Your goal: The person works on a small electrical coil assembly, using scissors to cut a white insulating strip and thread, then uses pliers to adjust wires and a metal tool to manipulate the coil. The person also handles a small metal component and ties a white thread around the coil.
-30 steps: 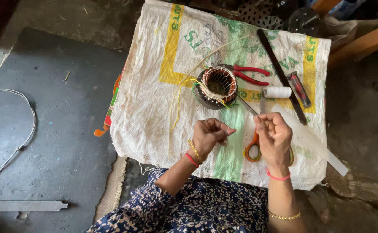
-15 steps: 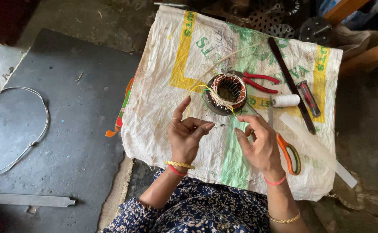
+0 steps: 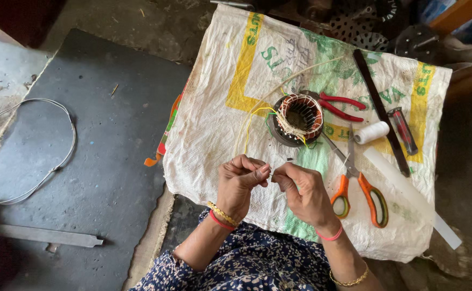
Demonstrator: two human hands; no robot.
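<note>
We see the left hand point(image 3: 241, 180) and right hand point(image 3: 301, 191) close together over the white sack point(image 3: 214, 134), fingertips pinched narrow on something too small to make out — the wound coil point(image 3: 299, 118) sits just beyond, orange scissors point(image 3: 357, 183) lying beside the right hand.

Navy floral sleeves, gold and red bangles

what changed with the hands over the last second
The right hand moved off the orange scissors, which now lie free on the sack. Both hands then closed together, the left hand and right pinching something fine between their fingertips. The wound coil, pliers and thread spool stayed put.
</note>
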